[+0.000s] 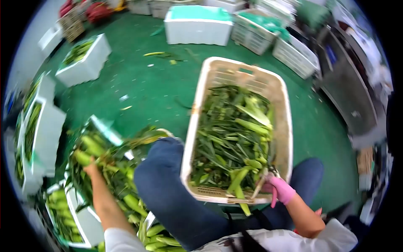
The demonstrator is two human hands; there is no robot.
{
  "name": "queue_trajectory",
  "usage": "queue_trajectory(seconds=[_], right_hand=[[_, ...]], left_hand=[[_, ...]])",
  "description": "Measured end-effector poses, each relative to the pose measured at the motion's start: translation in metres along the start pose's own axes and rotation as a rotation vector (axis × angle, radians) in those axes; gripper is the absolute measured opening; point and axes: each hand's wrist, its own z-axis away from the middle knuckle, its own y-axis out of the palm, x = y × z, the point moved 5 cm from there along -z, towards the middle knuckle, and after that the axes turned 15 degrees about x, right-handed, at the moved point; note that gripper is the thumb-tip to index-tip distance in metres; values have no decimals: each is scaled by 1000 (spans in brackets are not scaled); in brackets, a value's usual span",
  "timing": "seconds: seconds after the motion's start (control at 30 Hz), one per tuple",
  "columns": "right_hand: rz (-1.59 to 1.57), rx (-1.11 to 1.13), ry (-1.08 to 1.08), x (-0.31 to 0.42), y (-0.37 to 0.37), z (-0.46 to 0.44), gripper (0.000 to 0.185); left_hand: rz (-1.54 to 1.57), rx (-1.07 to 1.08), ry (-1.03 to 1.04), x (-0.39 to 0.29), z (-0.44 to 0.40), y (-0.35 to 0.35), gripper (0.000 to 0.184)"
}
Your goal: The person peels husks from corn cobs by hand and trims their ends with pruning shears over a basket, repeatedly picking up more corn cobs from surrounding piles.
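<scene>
At the lower left, my bare left hand (90,167) is closed on the near end of a green ear of corn (82,158), on a heap of unshucked corn (132,201). My right hand (280,190), in a pink glove, is closed at the near right corner of a cream plastic crate (286,122). Something slim and pale, with a dark metallic part by the fingers, is in it; its kind is unclear. Cut green husks and leaves (226,138) fill much of the crate, and one pale green husk (239,185) hangs over the near rim.
The crate stands between my knees. White foam boxes (46,138) of greens line the left, with a foam box of corn (63,214) lower left. A green-covered foam box (197,31) and crates (296,56) stand at the back. A grey metal cabinet (350,84) is at right.
</scene>
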Motion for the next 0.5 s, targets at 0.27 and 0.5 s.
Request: queue_trajectory(seconds=[0.27,0.5], right_hand=[[-270,271,-185,16,0,-46,36],[60,207,-466,118,-16,-63,30]], left_hand=[[1009,748,445,-233,193,-60,61],[1085,1893,317,-399,544,51,62]])
